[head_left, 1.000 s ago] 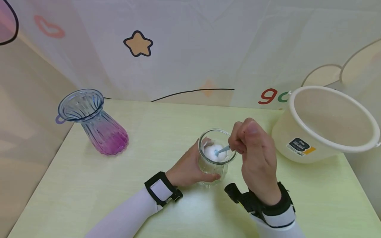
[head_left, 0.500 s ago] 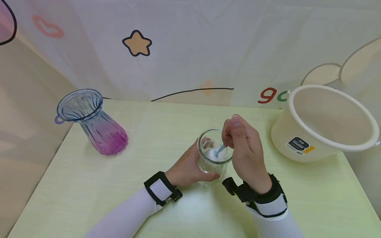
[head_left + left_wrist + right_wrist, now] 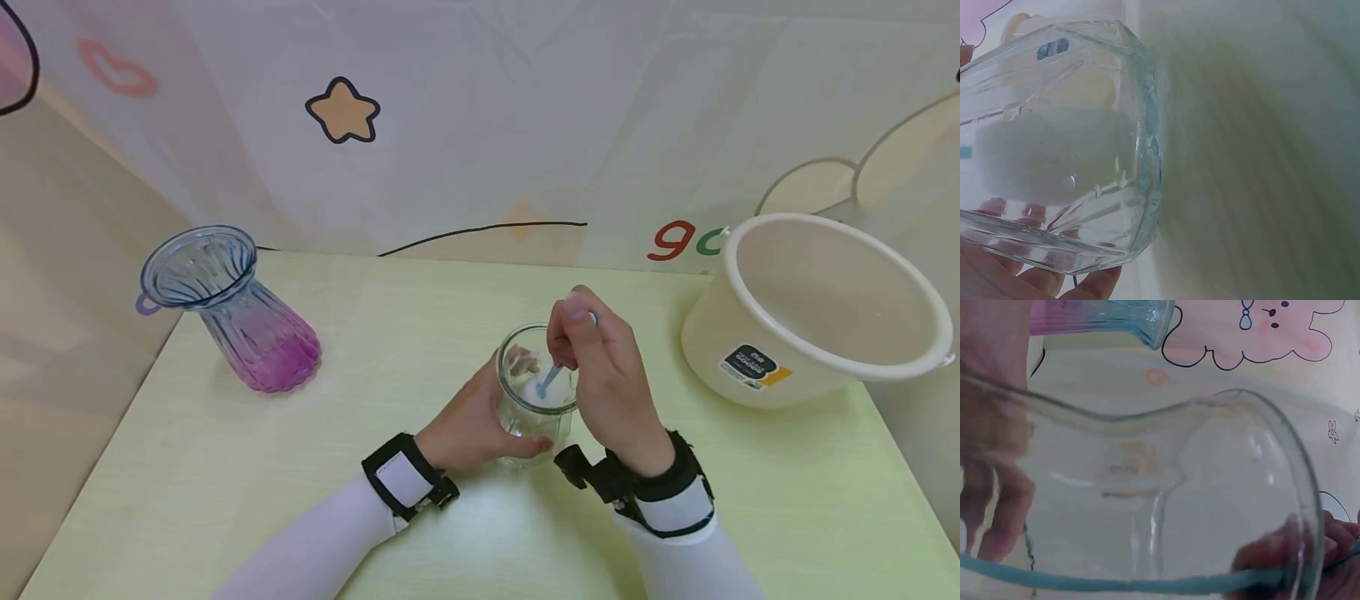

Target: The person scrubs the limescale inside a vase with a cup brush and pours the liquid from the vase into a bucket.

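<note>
My left hand (image 3: 468,429) grips a clear glass jar (image 3: 534,427), thumb across its near side and fingers round the far side. Inside the jar sits the white sponge head (image 3: 1054,156) of a cup brush, its rounded block plain through the glass in the left wrist view. The brush's thin light-blue handle (image 3: 549,381) slants up out of the sponge. My right hand (image 3: 611,375) pinches that handle just above the rim, fingers curled. In the right wrist view the handle (image 3: 1116,585) runs along the jar, with right-hand fingertips (image 3: 1266,556) at the lower right.
A blue-to-pink ribbed glass vase (image 3: 262,333) leans on the table's left side, with a small purple ring at its mouth. A cream bucket (image 3: 772,333) with a label stands at the right. Behind the table (image 3: 360,333) hangs a printed cloth (image 3: 465,125).
My right hand has moved left and a little away from me, over the jar. The sponge head sits deeper inside, and the handle stands steeper. My left hand and the jar hold still.
</note>
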A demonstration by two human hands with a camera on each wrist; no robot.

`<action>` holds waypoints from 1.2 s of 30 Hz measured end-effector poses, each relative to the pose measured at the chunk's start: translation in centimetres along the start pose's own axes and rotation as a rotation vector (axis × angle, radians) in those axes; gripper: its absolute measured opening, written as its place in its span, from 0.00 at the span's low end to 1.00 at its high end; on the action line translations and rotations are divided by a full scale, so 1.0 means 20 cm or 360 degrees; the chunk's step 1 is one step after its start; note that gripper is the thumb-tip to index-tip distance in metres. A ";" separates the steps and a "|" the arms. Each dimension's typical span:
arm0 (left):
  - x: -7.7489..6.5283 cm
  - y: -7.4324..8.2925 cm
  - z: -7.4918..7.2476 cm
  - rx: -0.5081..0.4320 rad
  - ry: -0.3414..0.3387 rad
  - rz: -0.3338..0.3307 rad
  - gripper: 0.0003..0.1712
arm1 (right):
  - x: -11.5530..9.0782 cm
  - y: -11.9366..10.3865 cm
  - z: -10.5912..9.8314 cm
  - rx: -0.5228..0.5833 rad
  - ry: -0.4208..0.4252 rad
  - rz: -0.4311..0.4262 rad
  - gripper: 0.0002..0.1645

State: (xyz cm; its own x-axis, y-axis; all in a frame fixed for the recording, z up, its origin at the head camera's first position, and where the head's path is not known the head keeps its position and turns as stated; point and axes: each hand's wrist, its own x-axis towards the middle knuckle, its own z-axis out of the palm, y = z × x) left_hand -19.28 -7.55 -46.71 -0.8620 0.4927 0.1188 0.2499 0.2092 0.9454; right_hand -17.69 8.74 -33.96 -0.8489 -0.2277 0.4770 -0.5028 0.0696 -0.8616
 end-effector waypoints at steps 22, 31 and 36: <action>0.00 0.00 0.00 0.0015 -0.0003 0.0069 0.47 | -0.07 -0.11 -0.04 0.0535 -0.0065 -0.0472 0.25; 0.00 0.00 0.00 0.0008 0.0005 0.0036 0.51 | -0.04 -0.10 -0.04 0.0191 -0.0016 -0.0357 0.27; 0.00 0.01 0.00 0.0002 -0.0001 0.0025 0.53 | -0.03 -0.08 -0.04 0.0099 -0.0040 -0.0273 0.25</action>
State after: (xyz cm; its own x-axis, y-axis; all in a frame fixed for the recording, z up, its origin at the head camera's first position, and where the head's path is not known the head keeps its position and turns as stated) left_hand -19.28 -7.59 -46.57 -0.8577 0.4965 0.1334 0.2640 0.2027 0.9430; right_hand -16.45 9.55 -32.68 -0.7469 -0.2555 0.6139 -0.6280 -0.0324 -0.7775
